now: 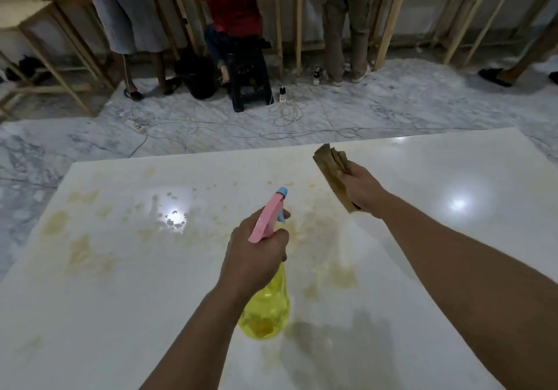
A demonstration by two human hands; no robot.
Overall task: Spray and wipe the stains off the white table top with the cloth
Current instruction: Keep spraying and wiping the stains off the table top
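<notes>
The white table top (453, 238) fills the lower half of the head view. Yellowish-brown stains (81, 253) are spread over its left and middle parts, with wet spots around a light reflection. My left hand (256, 253) grips a spray bottle (265, 311) with a yellow body and a pink trigger head, held above the middle of the table, its blue nozzle pointing away from me. My right hand (359, 190) holds a folded brown cloth (332, 169) lifted above the table, right of the bottle.
Beyond the table's far edge lies a marble floor with cables and a power strip (134, 125). Several people stand or sit at wooden benches (392, 12) along the back. A dark stool (247, 81) and a black bucket (196, 78) stand there.
</notes>
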